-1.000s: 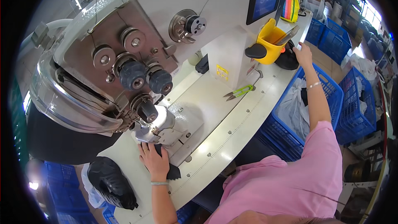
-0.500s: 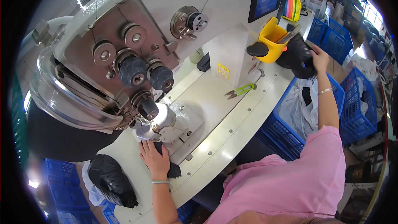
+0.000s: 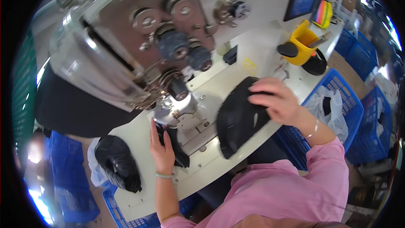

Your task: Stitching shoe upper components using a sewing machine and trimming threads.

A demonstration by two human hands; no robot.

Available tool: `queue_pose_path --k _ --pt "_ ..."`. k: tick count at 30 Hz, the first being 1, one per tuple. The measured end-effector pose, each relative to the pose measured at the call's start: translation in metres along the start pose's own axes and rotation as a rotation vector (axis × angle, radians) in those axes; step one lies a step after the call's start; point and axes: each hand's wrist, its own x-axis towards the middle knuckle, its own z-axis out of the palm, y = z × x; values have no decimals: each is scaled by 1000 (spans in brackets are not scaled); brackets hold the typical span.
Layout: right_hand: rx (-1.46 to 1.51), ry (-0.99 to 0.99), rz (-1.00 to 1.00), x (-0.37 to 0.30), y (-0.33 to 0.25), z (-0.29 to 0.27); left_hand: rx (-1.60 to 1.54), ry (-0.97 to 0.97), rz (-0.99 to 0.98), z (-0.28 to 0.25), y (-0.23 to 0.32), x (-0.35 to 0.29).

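I observe a pale worktable beneath a sewing machine, with blue crates to the right. A yellow label on the machine's column is too blurred for me to read. Left hand: flattened, fingers extended, resting on a small black strip. Right hand: fingers curled, gripping a curved black piece at its right side, over the worktable's front edge

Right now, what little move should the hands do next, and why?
Maybe ease the right hand leftward, bringing the curved black fabric piece closer to the left hand. The right hand has that piece over the white table, while the left hand touches a narrow black fabric piece near the white metal sewing machine.
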Motion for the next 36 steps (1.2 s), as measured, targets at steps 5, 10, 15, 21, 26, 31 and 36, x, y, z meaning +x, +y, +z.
queue_pose_path --k 5,10,15,21,26,31,36 --pt "-131 8 -298 42 1 75 -698 34 -188 -34 74 8" --pt "-92 -78 -278 52 -7 100 -444 -35 -50 -43 102 6" --pt "-61 -139 -237 56 -15 92 -143 43 188 -30 111 10" --pt "-75 -249 -210 63 -15 82 -60 -19 184 -34 116 18" --pt "-44 -251 -193 60 -16 83 -370 -46 76 -36 101 21" --pt "-75 -240 -198 61 -13 84 -135 -27 160 -38 116 19" --pt "-92 -222 -199 59 -12 87 -28 14 193 -38 122 17"
